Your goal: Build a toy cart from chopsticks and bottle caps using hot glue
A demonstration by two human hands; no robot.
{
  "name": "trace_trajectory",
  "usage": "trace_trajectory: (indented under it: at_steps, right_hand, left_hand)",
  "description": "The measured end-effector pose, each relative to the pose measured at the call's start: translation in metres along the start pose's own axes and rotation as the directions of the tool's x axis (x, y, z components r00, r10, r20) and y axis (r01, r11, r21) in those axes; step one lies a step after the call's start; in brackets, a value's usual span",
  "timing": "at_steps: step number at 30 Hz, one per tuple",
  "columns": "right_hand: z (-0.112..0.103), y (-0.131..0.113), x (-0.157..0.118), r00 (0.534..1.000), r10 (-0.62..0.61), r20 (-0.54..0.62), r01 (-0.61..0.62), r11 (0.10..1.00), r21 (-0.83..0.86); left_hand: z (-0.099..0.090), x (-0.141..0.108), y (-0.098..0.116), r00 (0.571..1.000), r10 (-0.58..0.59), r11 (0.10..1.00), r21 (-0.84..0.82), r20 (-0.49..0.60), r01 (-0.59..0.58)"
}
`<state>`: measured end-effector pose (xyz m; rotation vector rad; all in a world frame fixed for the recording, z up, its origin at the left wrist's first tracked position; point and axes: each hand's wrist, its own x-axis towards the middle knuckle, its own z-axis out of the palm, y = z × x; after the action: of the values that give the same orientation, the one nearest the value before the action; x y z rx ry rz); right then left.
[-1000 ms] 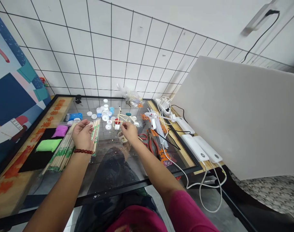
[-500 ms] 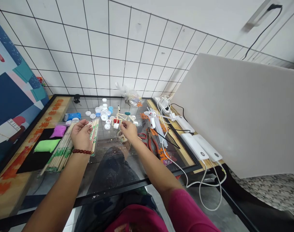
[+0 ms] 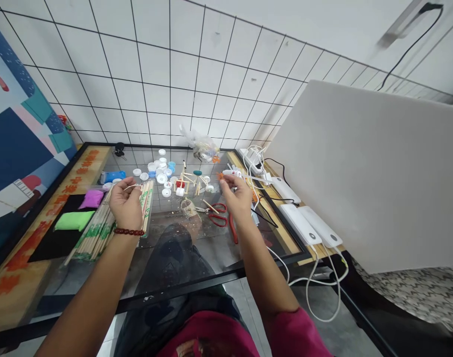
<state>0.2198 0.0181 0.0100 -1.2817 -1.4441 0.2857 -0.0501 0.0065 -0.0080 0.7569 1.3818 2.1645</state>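
Note:
My left hand (image 3: pixel 126 204) is closed in a pinch above the bundled wooden chopsticks (image 3: pixel 96 233), with a thin pale stick between the fingertips. My right hand (image 3: pixel 238 201) is at the white glue gun (image 3: pixel 231 173), fingers bent and apart; it covers the handle, so contact is unclear. A small frame of joined sticks (image 3: pixel 185 181) with a red piece, a white cap and a dark green oval stands between the hands. Red-handled scissors (image 3: pixel 218 219) lie nearer me, and beside them are red-handled pliers (image 3: pixel 232 229), partly hidden under my right forearm.
White and blue bottle caps (image 3: pixel 161 178) lie behind the hands. Purple clay (image 3: pixel 91 199) and green clay (image 3: pixel 73 221) packs sit at left. A plastic bag (image 3: pixel 202 148) rests by the tiled wall. White power banks (image 3: pixel 298 224) and cables line the right edge beside a large pale panel (image 3: pixel 363 173).
My right hand has moved right, from beside the stick frame to the glue gun. The scissors and the frame now show more fully. My left hand has stayed nearly in place.

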Motion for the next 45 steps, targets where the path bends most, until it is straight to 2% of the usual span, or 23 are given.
trace_trajectory:
  at_steps: [4, 8, 11, 12, 14, 17, 20, 23, 26, 39, 45]
  right_hand:
    - [-0.031, 0.004, 0.003, 0.996, -0.011, -0.084, 0.008, 1.0, -0.029]
    - [-0.055, 0.012, 0.008, 0.988, -0.031, -0.149, 0.021, 0.998, -0.065]
    - [-0.064, 0.017, 0.01, 0.993, -0.017, -0.119, 0.003, 0.993, -0.117]
    - [-0.064, 0.018, 0.009, 0.998, -0.004, -0.056, -0.004, 0.989, -0.149]
    - [-0.059, 0.017, 0.005, 0.989, 0.041, 0.14, -0.005, 0.969, -0.248]
    - [-0.042, 0.012, -0.007, 0.899, 0.105, 0.426, 0.096, 0.9, -0.424]
    - [-0.022, 0.003, -0.019, 0.825, 0.139, 0.548, 0.23, 0.804, -0.549]
    - [-0.009, -0.003, -0.024, 0.8, 0.211, 0.561, 0.267, 0.713, -0.649]
    - [-0.003, -0.006, -0.024, 0.774, 0.268, 0.574, 0.28, 0.668, -0.689]
    - [-0.002, 0.004, -0.024, 0.775, 0.254, 0.579, 0.276, 0.688, -0.671]
    - [-0.001, 0.008, -0.027, 0.813, 0.202, 0.545, 0.276, 0.691, -0.668]
  left_hand:
    - [0.0, -0.001, 0.0, 0.999, 0.032, 0.999, 0.04, 0.008, -0.032]
    - [0.0, 0.0, 0.0, 1.0, 0.027, 1.0, 0.002, 0.01, -0.027]
    - [0.0, 0.003, -0.001, 0.999, 0.032, 0.999, -0.022, -0.021, -0.033]
    - [0.0, 0.004, -0.001, 0.999, 0.034, 0.999, -0.022, -0.034, -0.035]
    - [-0.001, 0.006, -0.002, 0.998, 0.037, 0.999, -0.021, -0.049, -0.038]
    - [-0.002, 0.01, -0.002, 0.997, 0.038, 0.999, -0.019, -0.061, -0.04]
    - [-0.004, 0.013, -0.002, 0.996, 0.045, 0.999, -0.024, -0.074, -0.047]
    - [-0.005, 0.015, 0.001, 0.993, 0.059, 0.997, -0.042, -0.102, -0.063]
    - [-0.004, 0.017, 0.005, 0.989, 0.062, 0.995, -0.067, -0.131, -0.071]
    - [-0.002, 0.012, 0.013, 0.989, 0.067, 0.988, -0.132, -0.132, -0.084]
    - [-0.002, 0.01, 0.012, 0.99, 0.071, 0.987, -0.133, -0.12, -0.087]
